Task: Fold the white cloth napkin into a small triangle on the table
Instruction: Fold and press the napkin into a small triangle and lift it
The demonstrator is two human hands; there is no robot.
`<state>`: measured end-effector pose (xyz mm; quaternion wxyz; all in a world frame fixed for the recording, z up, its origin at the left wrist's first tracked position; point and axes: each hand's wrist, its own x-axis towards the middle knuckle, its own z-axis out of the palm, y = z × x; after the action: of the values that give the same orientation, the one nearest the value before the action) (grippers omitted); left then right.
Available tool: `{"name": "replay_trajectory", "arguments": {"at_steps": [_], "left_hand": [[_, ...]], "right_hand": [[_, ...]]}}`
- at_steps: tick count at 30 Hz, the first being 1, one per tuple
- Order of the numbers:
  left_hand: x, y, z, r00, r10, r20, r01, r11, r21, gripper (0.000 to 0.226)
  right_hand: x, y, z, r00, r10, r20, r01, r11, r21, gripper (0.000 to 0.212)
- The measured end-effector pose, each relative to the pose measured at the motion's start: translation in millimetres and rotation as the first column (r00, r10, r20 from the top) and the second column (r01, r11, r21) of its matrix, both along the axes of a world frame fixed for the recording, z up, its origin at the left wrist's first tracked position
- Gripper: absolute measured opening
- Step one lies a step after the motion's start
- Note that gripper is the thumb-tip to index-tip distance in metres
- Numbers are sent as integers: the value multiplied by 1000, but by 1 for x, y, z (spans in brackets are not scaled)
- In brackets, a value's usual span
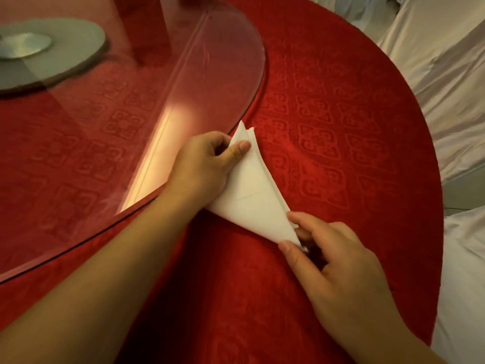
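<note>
The white cloth napkin (256, 191) lies on the red tablecloth (341, 132) as a narrow, layered triangle, long side running from far left to near right. My left hand (207, 161) pinches its far corner, thumb on top, close to the glass edge. My right hand (338, 261) pinches the near pointed corner between thumb and fingers. The napkin's left edge is hidden under my left hand.
A round glass turntable (183, 82) covers the left of the table, its rim just behind the napkin. A grey metal disc (52, 53) sits under the glass at far left. White draped chair covers (451, 88) stand beyond the table's right edge.
</note>
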<state>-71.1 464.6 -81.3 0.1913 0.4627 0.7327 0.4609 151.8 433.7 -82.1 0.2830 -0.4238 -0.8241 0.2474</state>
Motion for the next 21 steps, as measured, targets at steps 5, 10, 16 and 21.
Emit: {"name": "replay_trajectory", "arguments": {"at_steps": [5, 10, 16, 21], "left_hand": [[8, 10, -2, 928, 2, -373, -57, 989, -135, 32], [18, 17, -4, 829, -20, -559, -114, 972, -204, 36], [21, 20, -5, 809, 19, -588, -182, 959, -219, 32], [24, 21, -8, 748, 72, -660, -235, 958, -162, 31]], "right_hand": [[0, -1, -3, 999, 12, -53, -7, 997, 83, 31], [0, 1, -10, 996, 21, -88, -11, 994, 112, 26], [0, 2, -14, 997, -2, -80, 14, 988, 152, 27], [-1, 0, -14, 998, 1, -61, 10, 983, 184, 30]]}}
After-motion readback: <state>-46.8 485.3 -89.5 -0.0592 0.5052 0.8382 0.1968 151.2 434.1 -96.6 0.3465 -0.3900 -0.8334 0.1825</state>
